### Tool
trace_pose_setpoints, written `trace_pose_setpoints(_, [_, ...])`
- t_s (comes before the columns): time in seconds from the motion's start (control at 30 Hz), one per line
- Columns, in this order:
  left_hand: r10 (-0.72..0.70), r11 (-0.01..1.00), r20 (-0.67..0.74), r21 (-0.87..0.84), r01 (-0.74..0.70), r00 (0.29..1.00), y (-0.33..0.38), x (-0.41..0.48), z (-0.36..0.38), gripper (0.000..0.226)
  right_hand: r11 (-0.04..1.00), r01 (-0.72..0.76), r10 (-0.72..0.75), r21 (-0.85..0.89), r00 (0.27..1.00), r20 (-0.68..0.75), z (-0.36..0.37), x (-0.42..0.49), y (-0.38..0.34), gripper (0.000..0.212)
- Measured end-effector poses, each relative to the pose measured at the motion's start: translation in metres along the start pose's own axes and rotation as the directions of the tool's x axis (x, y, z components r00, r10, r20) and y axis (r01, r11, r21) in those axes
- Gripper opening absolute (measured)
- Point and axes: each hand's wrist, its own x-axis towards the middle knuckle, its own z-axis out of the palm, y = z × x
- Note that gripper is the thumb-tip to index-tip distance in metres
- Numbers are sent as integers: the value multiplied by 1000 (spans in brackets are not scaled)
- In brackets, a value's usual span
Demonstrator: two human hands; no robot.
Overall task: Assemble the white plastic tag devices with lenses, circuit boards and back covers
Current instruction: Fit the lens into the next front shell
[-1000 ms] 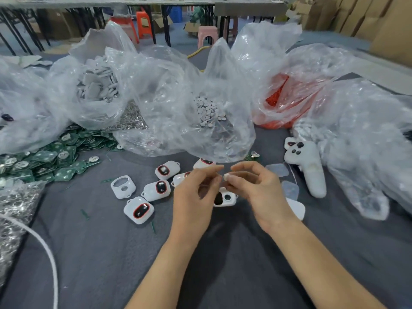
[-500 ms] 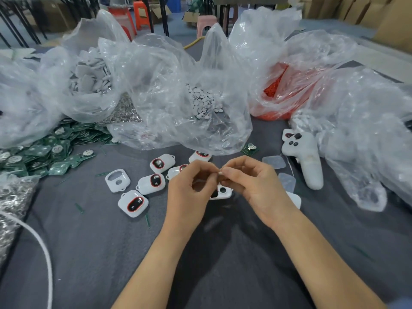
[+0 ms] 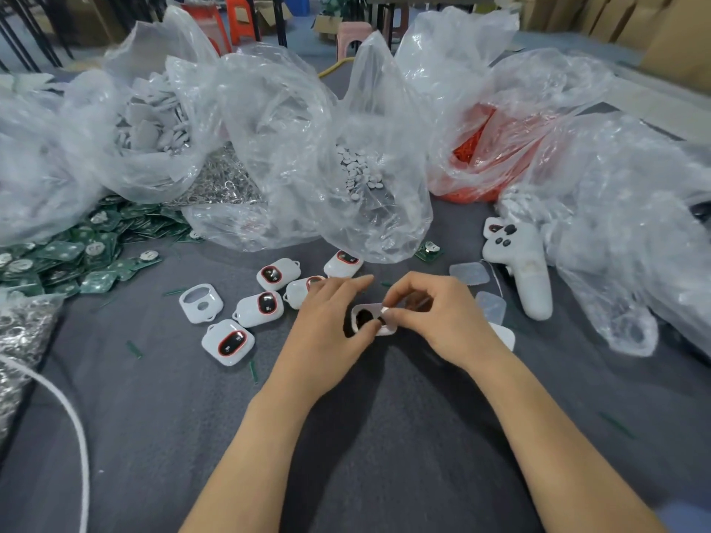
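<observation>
white tag shell (image 3: 375,321) pinched between both hands' fingers (image 3: 388,311).

The white shell (image 3: 375,321) is half hidden by the fingers (image 3: 400,307) on it, so what they press there is too small to tell. One tag (image 3: 304,290) is partly behind the left hand (image 3: 327,332). The cord (image 3: 73,428) runs off the bottom edge. Bag wrinkles blur the red parts (image 3: 473,148).

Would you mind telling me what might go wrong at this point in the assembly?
The small piece pinched in the right hand could slip while being fitted into the white shell held by the left hand. Finished tags lie close beside the left hand and may get knocked.
</observation>
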Motion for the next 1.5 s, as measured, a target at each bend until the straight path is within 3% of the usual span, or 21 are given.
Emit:
trace_pose_setpoints(0.2, [-25,1000,13,8,24,1000,-2,0,0,32,992,77,-73,-97,996,53,3,0,0,18])
trace_pose_setpoints(0.33, [-67,998,8,-6,67,998,-2,1,3,32,991,101,-96,-90,993,61,4,-1,-2,20])
trace_pose_setpoints(0.5, [-151,987,-7,-62,150,989,-4,2,2,12,988,140,-137,-68,990,47,12,-3,-5,19])
trace_pose_setpoints(0.77, [-222,946,-71,-257,197,972,-3,2,1,17,983,182,-181,27,983,-42,17,-4,-7,21])
trace_pose_setpoints(0.9, [-345,776,-25,-570,270,938,1,2,1,16,965,138,-119,221,988,-98,10,0,-5,25])
trace_pose_setpoints(1.1, [-325,719,31,-641,268,945,5,1,2,11,970,94,-79,222,994,-76,11,2,-1,28])
trace_pose_setpoints(1.27, [-282,748,24,-620,236,959,4,-1,1,16,972,82,-65,219,994,-83,9,3,0,30])
trace_pose_setpoints(1.5, [-253,743,66,-626,238,965,4,-2,-1,13,975,44,-57,217,997,57,7,2,1,28])
